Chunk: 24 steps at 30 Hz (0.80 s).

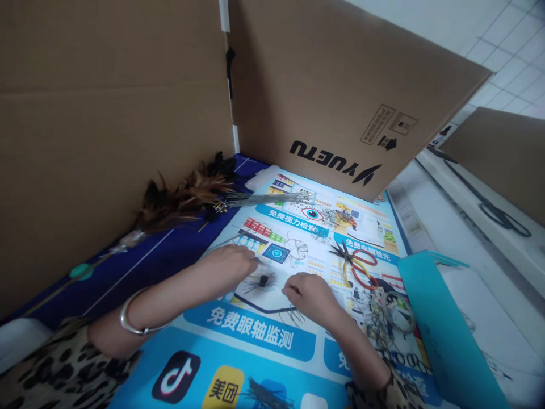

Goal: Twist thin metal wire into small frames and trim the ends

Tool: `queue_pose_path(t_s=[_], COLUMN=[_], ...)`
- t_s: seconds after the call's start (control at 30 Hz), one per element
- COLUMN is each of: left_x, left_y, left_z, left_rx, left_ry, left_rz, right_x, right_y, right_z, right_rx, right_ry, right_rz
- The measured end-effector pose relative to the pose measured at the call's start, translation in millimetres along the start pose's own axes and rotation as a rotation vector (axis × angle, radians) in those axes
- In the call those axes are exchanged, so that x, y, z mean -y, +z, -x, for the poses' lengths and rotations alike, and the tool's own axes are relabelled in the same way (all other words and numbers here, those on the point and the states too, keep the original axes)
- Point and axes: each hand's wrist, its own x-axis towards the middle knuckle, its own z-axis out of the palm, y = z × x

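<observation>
My left hand (236, 264) is closed over the poster, its fingers bent together. Facing it from the right, my right hand (309, 292) has thumb and forefinger pinched. Whatever either hand holds is too thin or hidden to make out. Between and just below them is a small black piece (264, 280) with fine dark strands spreading from it; I cannot tell whether a hand touches it. Behind my hands lies a loose coil of thin wire (296, 251). Right of them are pliers and scissors with red and yellow handles (361, 272).
A printed poster (255, 329) covers the table. Wire lengths (272, 199) and brown feathers (183, 199) lie at the back left; dark cut strands (266, 393) lie in front. Tangled wire rings (398, 312) and a teal box (447, 329) are at right. Cardboard walls (319, 85) stand behind.
</observation>
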Motion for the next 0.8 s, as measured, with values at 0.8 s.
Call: queue_pose_path(t_s=[0.8], left_x=[-34.9], left_y=[-5.8], left_z=[-4.3], left_rx=[-0.166], left_ry=[0.046], left_rz=[0.008], right_x=[10.9], right_y=[3.9], right_z=[-0.5], right_rx=[-0.249], right_ry=[-0.083], right_rz=[-0.179])
